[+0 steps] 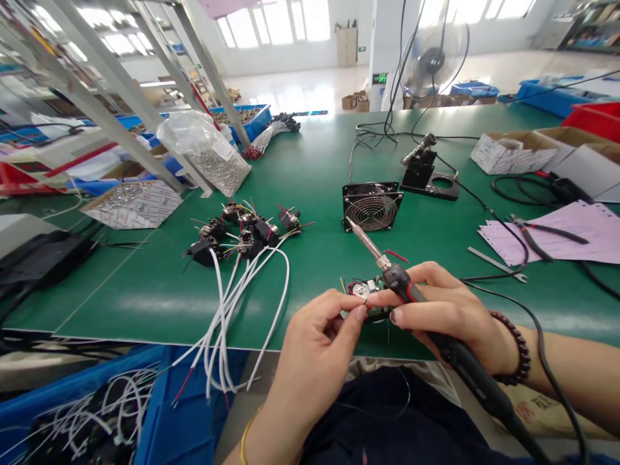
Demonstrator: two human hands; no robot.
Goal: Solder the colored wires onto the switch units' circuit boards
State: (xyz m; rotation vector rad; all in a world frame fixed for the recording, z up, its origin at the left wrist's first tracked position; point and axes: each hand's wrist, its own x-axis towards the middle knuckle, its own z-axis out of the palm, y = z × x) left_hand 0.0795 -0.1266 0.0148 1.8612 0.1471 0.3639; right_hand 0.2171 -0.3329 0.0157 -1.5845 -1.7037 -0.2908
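Note:
A soldering iron (404, 284) with a black and red handle lies in my right hand (453, 316), its metal tip pointing up and left toward a small black fan (372, 208). My left hand (322, 352) pinches a thin dark piece, perhaps a wire, between thumb and index finger. Just behind the fingertips, near the table's front edge, sits a small round electronic assembly (361, 290) with coloured wires, partly hidden by both hands. A short red wire (396, 256) rests beyond it on the green table (320, 258).
Several black assemblies (249, 232) with white cables stand left of centre. An iron stand (429, 174), pliers (537, 236), a wrench (496, 263) and pink papers (557, 232) are at the right. A blue bin (179, 413) of cabled parts stands lower left; a bag of metal parts (217, 165) lies behind.

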